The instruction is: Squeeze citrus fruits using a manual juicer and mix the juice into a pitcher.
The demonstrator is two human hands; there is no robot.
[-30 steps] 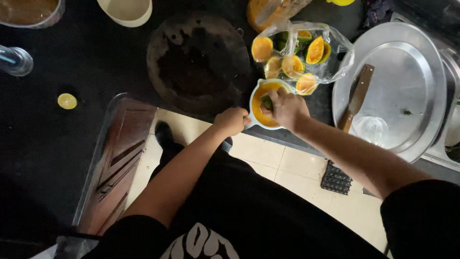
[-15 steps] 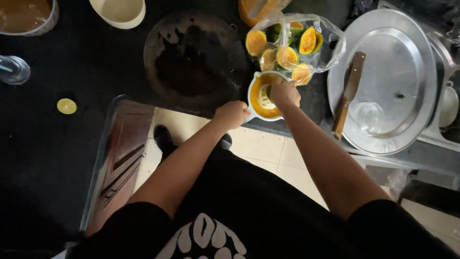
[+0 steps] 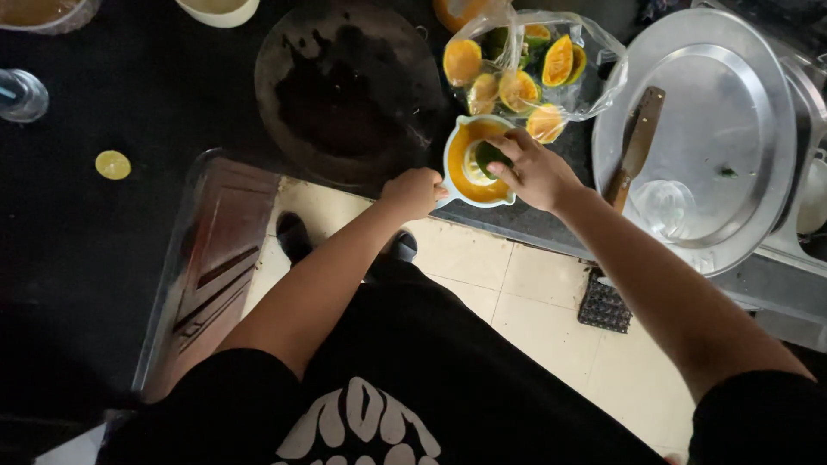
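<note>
Right hand grip pinches a green citrus half on the juicer. Left hand w/ fingers closed on juicer edge, on dark counter.

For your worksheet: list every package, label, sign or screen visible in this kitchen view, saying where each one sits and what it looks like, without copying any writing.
Clear plastic bag: on the dark counter just beyond the juicer, crumpled and open, holding cut orange-fleshed, green-skinned citrus halves.
Clear plastic bottle: far left edge of the counter, only partly in view.
No labels, signs or screens can be seen.
</note>
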